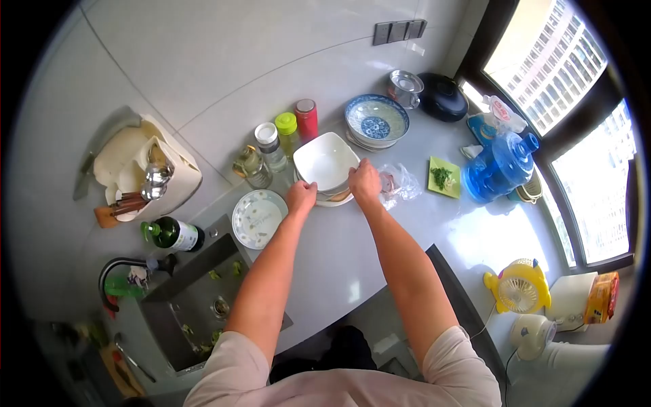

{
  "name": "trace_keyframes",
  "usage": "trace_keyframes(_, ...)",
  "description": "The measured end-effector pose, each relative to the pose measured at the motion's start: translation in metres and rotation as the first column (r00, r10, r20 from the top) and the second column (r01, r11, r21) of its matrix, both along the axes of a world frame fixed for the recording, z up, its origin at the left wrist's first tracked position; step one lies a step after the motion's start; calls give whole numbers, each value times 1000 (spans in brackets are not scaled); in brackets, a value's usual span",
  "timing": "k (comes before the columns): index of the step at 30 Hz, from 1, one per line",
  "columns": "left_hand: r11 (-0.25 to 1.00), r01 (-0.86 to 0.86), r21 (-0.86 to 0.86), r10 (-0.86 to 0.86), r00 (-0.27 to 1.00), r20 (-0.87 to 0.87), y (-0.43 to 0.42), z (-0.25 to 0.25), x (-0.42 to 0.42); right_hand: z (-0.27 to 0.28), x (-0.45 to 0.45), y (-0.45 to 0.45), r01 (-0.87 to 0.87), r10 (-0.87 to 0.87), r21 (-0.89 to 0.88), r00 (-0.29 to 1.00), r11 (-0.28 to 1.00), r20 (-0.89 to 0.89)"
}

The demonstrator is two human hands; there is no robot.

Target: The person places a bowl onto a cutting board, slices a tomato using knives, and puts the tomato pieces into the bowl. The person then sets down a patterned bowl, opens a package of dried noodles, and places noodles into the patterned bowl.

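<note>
A white square bowl rests on a stack of dishes on the grey counter, below the bottles by the wall. At its lower left side is my left hand, its fingers closed on the rim. My right hand grips the stack's right side, fingers closed; how many dishes it holds is hidden. Left of my left hand lies a round patterned plate. A crumpled clear plastic bag touches the area just right of my right hand.
Behind stand a red-capped bottle, glass jars and blue-patterned bowls. To the right are a green dish, a blue water jug and a yellow fan. The sink is at lower left.
</note>
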State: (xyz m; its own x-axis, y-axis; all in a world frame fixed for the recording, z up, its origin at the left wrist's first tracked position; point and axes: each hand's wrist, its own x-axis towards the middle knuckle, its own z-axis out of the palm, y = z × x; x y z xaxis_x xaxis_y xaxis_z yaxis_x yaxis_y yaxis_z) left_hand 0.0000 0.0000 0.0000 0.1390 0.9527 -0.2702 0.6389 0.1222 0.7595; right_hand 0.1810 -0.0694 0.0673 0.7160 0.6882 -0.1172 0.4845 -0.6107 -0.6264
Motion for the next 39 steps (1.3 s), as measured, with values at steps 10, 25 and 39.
trace_keyframes(10,981,-63,-184,143,874,464,-18,53,-3,3,-6,-2,71,-73,336,997,939,-6)
trace_keyframes(25,940,-228,253,118,915,387,-124,84,-292,25,-254,-113,-37,380,576,786,817,-487)
trace_keyframes(39,760,-463,456,326,879,349,-277,136,-619,39,-586,-215,-239,619,706,705,666,-346)
